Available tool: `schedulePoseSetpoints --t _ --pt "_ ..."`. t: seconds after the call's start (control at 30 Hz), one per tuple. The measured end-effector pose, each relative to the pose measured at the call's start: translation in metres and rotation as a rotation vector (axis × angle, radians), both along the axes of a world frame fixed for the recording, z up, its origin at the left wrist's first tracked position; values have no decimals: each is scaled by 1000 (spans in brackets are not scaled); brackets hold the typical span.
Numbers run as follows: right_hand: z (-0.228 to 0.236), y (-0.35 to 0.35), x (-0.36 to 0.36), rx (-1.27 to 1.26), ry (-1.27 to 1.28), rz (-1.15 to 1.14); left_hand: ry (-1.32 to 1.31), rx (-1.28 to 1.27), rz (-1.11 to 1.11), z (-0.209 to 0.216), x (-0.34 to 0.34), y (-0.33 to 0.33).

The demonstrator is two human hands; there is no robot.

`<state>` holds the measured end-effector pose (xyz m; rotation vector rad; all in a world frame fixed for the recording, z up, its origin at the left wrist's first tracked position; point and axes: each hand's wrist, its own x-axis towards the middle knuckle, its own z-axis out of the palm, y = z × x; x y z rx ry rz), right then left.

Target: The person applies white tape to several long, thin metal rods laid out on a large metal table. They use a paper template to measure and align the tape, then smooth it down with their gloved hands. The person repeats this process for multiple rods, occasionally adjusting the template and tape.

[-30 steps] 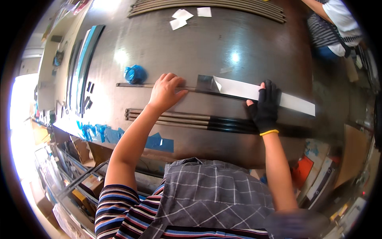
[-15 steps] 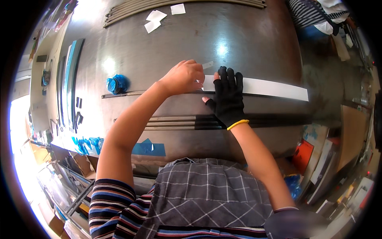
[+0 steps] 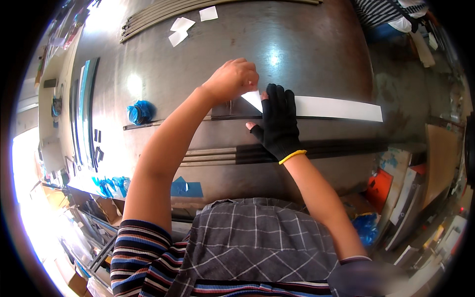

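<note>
A long white strip, like paper or film, lies across the metal-look table. My bare left hand is closed on its left end and holds it up at a slant off the table. My right hand, in a black glove with bare thumb and index tips, rests flat across the strip with the fingers stretched out. Along the strip's near edge runs a thin dark bar, partly hidden by my right hand. Nearer to me lie several bars, pale on the left and black on the right.
Left of my forearm sits a blue plastic-wrapped roll. Small white sheets and long bars lie at the far side. Blue-black strips line the left. A blue sheet is at the near edge. Striped clothing shows far right.
My left hand has moved up and away, and the strip's left end now rises in a slanted fold. The right hand stays flat on the strip. The view has shifted slightly.
</note>
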<state>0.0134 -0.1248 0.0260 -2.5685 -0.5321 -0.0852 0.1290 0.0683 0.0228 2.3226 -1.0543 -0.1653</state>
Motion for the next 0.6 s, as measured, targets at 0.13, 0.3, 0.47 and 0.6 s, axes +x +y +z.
schedulePoseSetpoints --t 0.13,0.3,0.47,0.6 --pt "-2 -29 -3 -49 -14 -53 -58 -34 51 -5 23 -8" --pt "7 -80 0 -53 1 -112 -171 3 116 -6 71 -30" --pt "13 -136 6 -98 -15 -146 -273 33 199 2 119 -58" --pt "4 -188 3 -153 -49 -205 -51 193 426 24 165 -98"
